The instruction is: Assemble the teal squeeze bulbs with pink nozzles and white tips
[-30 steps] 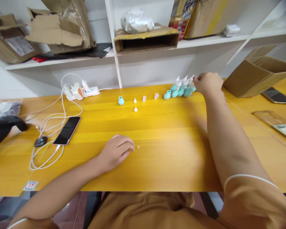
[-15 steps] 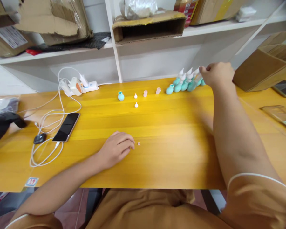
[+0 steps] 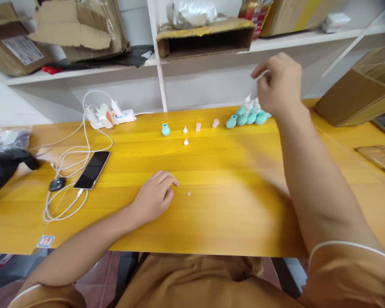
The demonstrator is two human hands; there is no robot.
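My right hand (image 3: 279, 87) is raised above a cluster of teal bulbs with white tips (image 3: 250, 114) at the back of the yellow table (image 3: 231, 179). Its fingers are pinched and smeared by motion; a pale streak shows at the fingertips. My left hand (image 3: 155, 196) rests on the table with loosely curled fingers and holds nothing. A tiny pink ring (image 3: 188, 193) lies just right of it. Further back stand a lone teal bulb (image 3: 165, 129), two white tips (image 3: 186, 141), two pink pieces (image 3: 198, 126) and another teal bulb (image 3: 231, 122).
A phone (image 3: 92, 170), white cables (image 3: 67, 162) and a power strip (image 3: 111, 116) lie at the left. An open cardboard box (image 3: 356, 92) and a clear tray (image 3: 378, 156) sit at the right. White shelves (image 3: 211, 55) with boxes rise behind the table.
My right hand has lifted from the teal cluster up and slightly left, fingers now pinched. My left hand has stayed in place beside the pink ring.
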